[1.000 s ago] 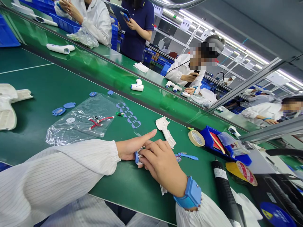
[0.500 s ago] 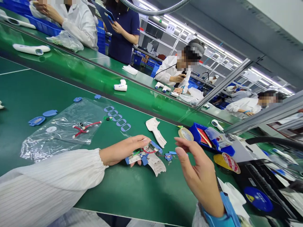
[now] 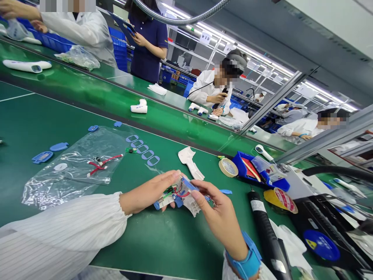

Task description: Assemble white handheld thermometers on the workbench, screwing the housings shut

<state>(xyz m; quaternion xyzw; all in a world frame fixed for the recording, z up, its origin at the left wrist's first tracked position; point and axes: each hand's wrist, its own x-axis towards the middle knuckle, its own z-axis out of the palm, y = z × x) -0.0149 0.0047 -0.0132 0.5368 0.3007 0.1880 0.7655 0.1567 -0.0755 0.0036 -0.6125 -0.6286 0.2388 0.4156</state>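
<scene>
My left hand [image 3: 151, 191] is closed around an opened handheld thermometer [image 3: 190, 205], a white half shell with blue parts, a green board and red wires showing. At its upper right edge, my right hand [image 3: 220, 208] pinches the long blue piece [image 3: 189, 184] between thumb and fingers. Part of the thermometer is hidden behind both hands. Beyond them a loose white half shell [image 3: 192, 164] lies on the green table. Small blue parts lie just past my right fingers, partly covered, among them a flat blue piece [image 3: 225, 191].
On the left, a clear plastic bag [image 3: 78, 163] has red wires on it, near blue covers [image 3: 42, 157] and several oval rings [image 3: 142, 149]. To the right are a tape roll [image 3: 228, 167], a blue bin [image 3: 241, 159] and a black electric screwdriver [image 3: 265, 229]. Co-workers sit across the green belt.
My right hand has moved left from above the table and closed on the thermometer's blue piece. The black screwdriver has come into sight on the right. My left hand keeps its hold.
</scene>
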